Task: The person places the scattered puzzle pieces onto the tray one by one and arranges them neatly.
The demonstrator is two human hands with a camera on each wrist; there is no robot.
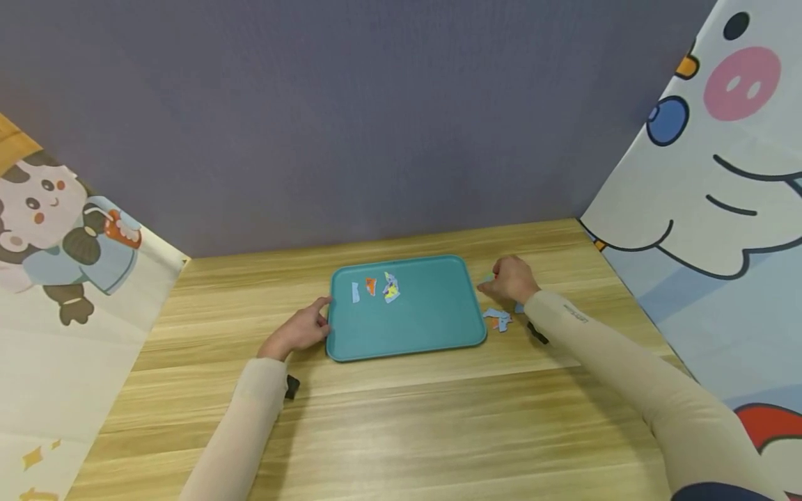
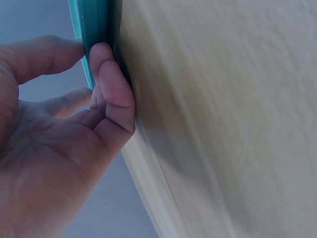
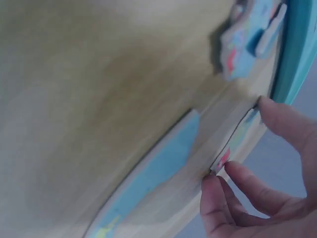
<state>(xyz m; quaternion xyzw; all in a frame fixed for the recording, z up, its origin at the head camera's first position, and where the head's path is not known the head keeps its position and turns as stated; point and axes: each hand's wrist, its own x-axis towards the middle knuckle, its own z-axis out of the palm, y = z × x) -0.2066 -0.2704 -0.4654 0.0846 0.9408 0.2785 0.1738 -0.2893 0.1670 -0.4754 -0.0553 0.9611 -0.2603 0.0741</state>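
Observation:
My left hand point(image 1: 303, 327) holds the left rim of a teal tray point(image 1: 413, 327); in the left wrist view the thumb meets the lip and curled fingers press the outer wall. On the tray lie a narrow light-blue puzzle piece point(image 1: 355, 292), an orange one point(image 1: 371, 286) and a yellow-and-lilac cluster point(image 1: 391, 289). Just right of the tray, my right hand point(image 1: 515, 280) pinches a thin puzzle piece point(image 3: 234, 143), pale green with pink, between thumb and fingers at the tabletop. Nearer me sits a small heap of blue and orange pieces point(image 1: 499, 319).
Another blue piece point(image 3: 153, 171) lies on the wooden table point(image 1: 438, 417), partly hidden by my right sleeve in the head view. A grey-purple panel point(image 1: 376, 125) stands behind the table. Cartoon-printed panels point(image 1: 689, 229) flank both sides.

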